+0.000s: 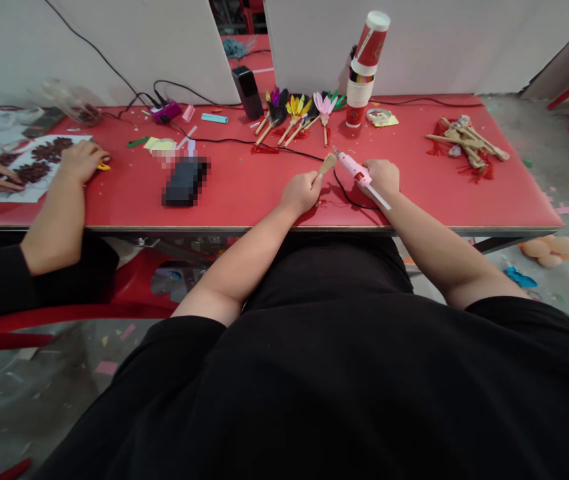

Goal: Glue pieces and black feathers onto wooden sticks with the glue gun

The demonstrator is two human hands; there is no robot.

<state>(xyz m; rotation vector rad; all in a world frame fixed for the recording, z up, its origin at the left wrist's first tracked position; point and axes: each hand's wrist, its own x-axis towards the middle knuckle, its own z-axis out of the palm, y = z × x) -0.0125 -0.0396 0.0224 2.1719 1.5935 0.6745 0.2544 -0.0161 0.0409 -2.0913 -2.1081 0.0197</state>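
My right hand (383,177) grips a pink hot glue gun (353,167), its nozzle pointing up and to the left. A whitish glue stick (379,198) protrudes from its rear. Pinched in my left hand (302,192) is a tan stick with a flat, wide end (328,163). The nozzle is close to that flat end; whether they touch I cannot tell. Behind my hands lie several sticks tipped with feathers, among them a yellow-feathered one (296,112) and a pink-feathered one (325,108).
Bundled tan sticks with red tassels (467,143) lie to the right. Stacked paper cups (359,90), a black box (247,92), a tape roll (379,117) and a blurred dark object (185,181) are on the red table (244,193). A co-worker's hands (81,160) are at the left. A cord (264,147) crosses the table.
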